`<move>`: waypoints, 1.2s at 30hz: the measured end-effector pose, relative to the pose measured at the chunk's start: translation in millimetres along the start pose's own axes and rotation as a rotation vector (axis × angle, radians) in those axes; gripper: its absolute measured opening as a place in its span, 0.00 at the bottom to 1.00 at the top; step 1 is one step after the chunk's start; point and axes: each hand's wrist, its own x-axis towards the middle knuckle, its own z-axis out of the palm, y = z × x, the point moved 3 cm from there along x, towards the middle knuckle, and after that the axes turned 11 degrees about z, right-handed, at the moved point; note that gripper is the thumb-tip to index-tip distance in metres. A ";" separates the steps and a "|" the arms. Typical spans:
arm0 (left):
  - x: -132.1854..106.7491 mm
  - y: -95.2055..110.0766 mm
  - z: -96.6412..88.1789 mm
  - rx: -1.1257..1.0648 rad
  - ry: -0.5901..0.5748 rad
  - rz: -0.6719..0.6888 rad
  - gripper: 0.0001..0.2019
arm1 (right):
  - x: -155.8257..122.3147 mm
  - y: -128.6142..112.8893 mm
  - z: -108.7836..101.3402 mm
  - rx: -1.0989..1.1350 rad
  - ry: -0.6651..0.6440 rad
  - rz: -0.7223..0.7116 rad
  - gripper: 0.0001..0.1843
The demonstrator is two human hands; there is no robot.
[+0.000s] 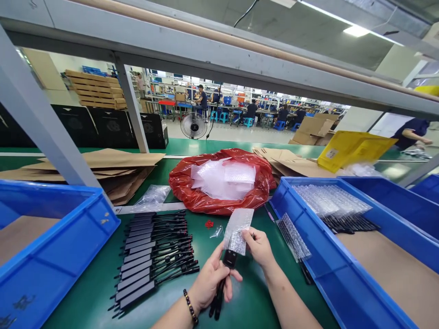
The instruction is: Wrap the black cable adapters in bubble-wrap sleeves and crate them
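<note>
My left hand (pixel 211 279) grips a black device (pixel 229 259) with black rods hanging below the palm; a dark beaded bracelet is on that wrist. My right hand (pixel 259 246) pinches the edge of a clear bubble-wrap bag (pixel 240 221), which covers the upper part of the device. On the green bench to the left lies a row of several similar black devices (pixel 137 260), their thin rods pointing right. A bagged device (pixel 292 237) leans against the blue bin at right. Small red pieces (pixel 209 224) and a small clear plastic bag (pixel 216 232) lie beyond my hands.
A red plastic bag (pixel 181 183) full of bubble-wrap bags (pixel 222 178) stands ahead. The right blue bin (pixel 308 256) holds several bagged devices (pixel 332 201); another blue bin (pixel 68 246) is at left. Flat cardboard (pixel 123 160) lies behind. A shelf beam (pixel 206 41) crosses overhead.
</note>
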 end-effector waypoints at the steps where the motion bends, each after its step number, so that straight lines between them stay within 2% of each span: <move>1: 0.3 0.8 -0.9 -0.003 0.011 0.015 0.45 | -0.9 -1.9 1.4 -0.048 -0.059 -0.017 0.25; 6: 2.0 7.7 -5.0 -0.033 0.106 0.115 0.42 | -6.2 -6.5 9.0 -0.130 -0.341 0.017 0.20; 9: 3.9 11.1 -6.2 -0.023 0.154 0.134 0.34 | -9.2 -5.2 14.4 -0.134 -0.498 0.055 0.19; 11: 5.3 11.2 -6.2 0.008 0.174 0.116 0.25 | -8.9 -3.0 15.7 -0.118 -0.480 0.074 0.20; 14: 5.0 9.3 -5.1 0.074 0.209 0.094 0.17 | -6.8 -0.2 14.1 -0.066 -0.340 0.083 0.21; 18: 0.4 5.7 1.5 0.081 0.141 0.047 0.19 | -4.5 -0.7 4.2 -0.005 -0.244 0.078 0.22; 21: -1.6 1.7 4.4 0.037 0.065 -0.034 0.23 | -2.2 0.1 -8.0 0.076 -0.191 0.181 0.23; 24: 0.0 -0.3 1.0 0.024 0.085 -0.038 0.22 | -2.4 1.1 -8.8 0.031 -0.295 0.248 0.22; 27: 1.8 1.7 -2.1 0.013 0.102 0.007 0.22 | -5.7 -1.1 -2.5 -0.070 -0.408 0.186 0.21; 32: 1.3 9.5 2.7 -0.072 0.029 -0.016 0.25 | -12.1 -7.2 1.2 -0.077 -0.452 0.132 0.19; 36: 1.7 11.9 2.3 -0.079 0.125 0.001 0.19 | -17.5 -10.1 11.2 -0.138 -0.603 0.114 0.18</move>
